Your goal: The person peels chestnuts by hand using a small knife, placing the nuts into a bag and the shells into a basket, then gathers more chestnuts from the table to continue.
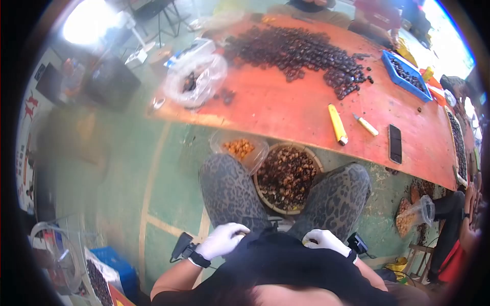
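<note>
My left hand [223,240], in a white glove, rests on the lap with its fingers curled in. On the other side of the lap, my right hand [324,239], also gloved, has its fingers curled, a small yellow spot beside the fingertips. I see no object in either hand. Between the knees stands a round basket [320,162] of brown pieces. A clear plastic tub [214,145] with orange-yellow nuts is left of it, partly behind the left knee.
The red table [286,112] ahead bears dark nuts [306,51], a plastic bag [204,76], a blue tray [426,97], a yellow-handled tool [337,124], a small knife [366,125] and a phone [395,144]. Other people sit beyond and at the right.
</note>
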The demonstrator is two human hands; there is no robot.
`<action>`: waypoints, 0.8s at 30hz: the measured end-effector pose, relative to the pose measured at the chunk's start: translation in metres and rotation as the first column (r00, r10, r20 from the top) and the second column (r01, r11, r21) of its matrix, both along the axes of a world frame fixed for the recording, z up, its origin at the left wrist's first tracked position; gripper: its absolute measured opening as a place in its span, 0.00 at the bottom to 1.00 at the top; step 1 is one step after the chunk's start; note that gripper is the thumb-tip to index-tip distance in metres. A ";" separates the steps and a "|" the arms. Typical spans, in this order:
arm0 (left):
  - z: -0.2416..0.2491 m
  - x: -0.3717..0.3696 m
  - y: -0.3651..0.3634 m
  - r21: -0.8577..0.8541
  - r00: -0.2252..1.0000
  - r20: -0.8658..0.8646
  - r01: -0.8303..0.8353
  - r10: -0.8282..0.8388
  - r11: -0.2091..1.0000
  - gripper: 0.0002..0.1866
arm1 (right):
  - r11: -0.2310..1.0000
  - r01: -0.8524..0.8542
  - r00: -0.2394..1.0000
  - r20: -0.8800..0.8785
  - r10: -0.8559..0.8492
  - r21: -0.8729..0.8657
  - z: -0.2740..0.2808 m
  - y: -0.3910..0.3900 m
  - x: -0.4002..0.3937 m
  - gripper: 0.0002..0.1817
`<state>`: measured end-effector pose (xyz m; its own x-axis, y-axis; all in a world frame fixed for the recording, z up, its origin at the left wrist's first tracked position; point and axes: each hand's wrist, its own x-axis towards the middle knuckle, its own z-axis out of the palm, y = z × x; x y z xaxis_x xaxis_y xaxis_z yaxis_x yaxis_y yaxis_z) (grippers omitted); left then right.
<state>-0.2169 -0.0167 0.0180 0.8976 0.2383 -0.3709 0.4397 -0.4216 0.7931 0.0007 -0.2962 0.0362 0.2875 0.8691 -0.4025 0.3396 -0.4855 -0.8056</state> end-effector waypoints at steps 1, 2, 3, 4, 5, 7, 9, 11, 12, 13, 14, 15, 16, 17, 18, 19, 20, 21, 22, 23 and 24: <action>0.011 0.014 0.015 0.156 0.991 0.123 0.042 -0.061 0.987 0.10 | 0.989 0.120 0.987 0.094 -0.127 0.082 0.003 0.003 0.005 0.07; 0.024 0.026 0.034 0.182 0.994 0.110 -0.023 0.003 0.983 0.11 | 0.959 0.225 0.952 0.171 -0.253 0.171 0.006 0.006 0.009 0.07; 0.033 0.039 0.053 0.292 0.980 0.199 -0.063 0.004 0.954 0.10 | 0.910 0.318 0.895 0.232 -0.381 0.267 0.010 0.009 0.015 0.07; 0.045 0.054 0.069 0.345 0.962 0.265 -0.156 0.063 0.926 0.10 | 0.842 0.382 0.836 0.246 -0.490 0.381 0.024 0.014 0.027 0.08; 0.059 0.069 0.081 0.381 0.930 0.351 -0.246 0.106 0.891 0.10 | 0.797 0.388 0.768 0.315 -0.557 0.463 0.038 0.019 0.042 0.10; 0.085 0.104 0.103 0.337 0.862 0.478 -0.354 0.166 0.872 0.12 | 0.779 0.455 0.716 0.343 -0.608 0.431 0.073 0.023 0.074 0.15; 0.119 0.136 0.122 0.384 0.769 0.631 -0.423 0.101 0.821 0.12 | 0.785 0.278 0.535 0.590 -0.605 0.553 0.103 0.028 0.112 0.18; 0.155 0.155 0.143 0.329 0.602 0.787 -0.591 0.131 0.736 0.14 | 0.677 0.301 0.339 0.588 -0.734 0.671 0.141 0.025 0.156 0.22; 0.175 0.158 0.157 0.242 0.491 0.854 -0.669 0.172 0.703 0.15 | 0.562 0.259 0.263 0.502 -0.824 0.786 0.162 0.016 0.179 0.22; 0.195 0.154 0.173 0.106 0.381 0.894 -0.690 0.235 0.716 0.12 | 0.426 0.245 0.252 0.367 -0.895 0.871 0.186 0.002 0.209 0.20; 0.214 0.148 0.191 0.127 0.298 0.939 -0.767 0.174 0.629 0.12 | 0.554 0.197 -0.136 0.582 -0.802 0.809 0.220 -0.025 0.241 0.21; 0.236 0.139 0.206 0.136 0.219 0.971 -0.839 0.100 0.526 0.13 | 0.519 0.175 -0.268 0.547 -0.793 0.837 0.247 -0.041 0.262 0.21; 0.265 0.129 0.216 0.179 0.182 0.983 -0.871 -0.039 0.457 0.13 | 0.472 0.137 -0.333 0.489 -0.806 0.871 0.272 -0.057 0.277 0.21; 0.285 0.126 0.217 0.037 0.047 0.999 -0.903 0.014 0.428 0.13 | 0.436 0.100 -0.374 0.440 -0.817 0.894 0.295 -0.067 0.288 0.22; 0.305 0.122 0.218 -0.113 -0.098 0.994 -0.911 0.058 0.397 0.13 | 0.414 0.068 -0.395 0.405 -0.824 0.908 0.312 -0.072 0.294 0.22; 0.325 0.119 0.220 -0.259 -0.243 0.966 -0.894 0.090 0.365 0.14 | 0.409 0.042 -0.393 0.391 -0.832 0.912 0.323 -0.071 0.301 0.23; 0.339 0.126 0.224 -0.349 -0.344 0.935 -0.864 0.080 0.362 0.14 | 0.405 0.025 -0.373 0.385 -0.844 0.914 0.327 -0.064 0.307 0.23; 0.342 0.144 0.236 -0.323 -0.333 0.942 -0.868 0.041 0.378 0.15 | 0.409 0.016 -0.345 0.389 -0.854 0.913 0.330 -0.054 0.314 0.24; 0.344 0.167 0.250 -0.279 -0.303 0.953 -0.878 0.001 0.389 0.15 | 0.413 0.014 -0.306 0.398 -0.865 0.910 0.327 -0.038 0.322 0.24; 0.342 0.199 0.265 -0.157 -0.195 0.980 -0.895 -0.050 0.418 0.15 | 0.420 0.022 -0.265 0.410 -0.873 0.907 0.323 -0.023 0.331 0.25; 0.336 0.237 0.278 -0.019 -0.069 0.993 -0.896 -0.097 0.443 0.15 | 0.436 0.039 -0.204 0.434 -0.877 0.899 0.316 -0.006 0.343 0.25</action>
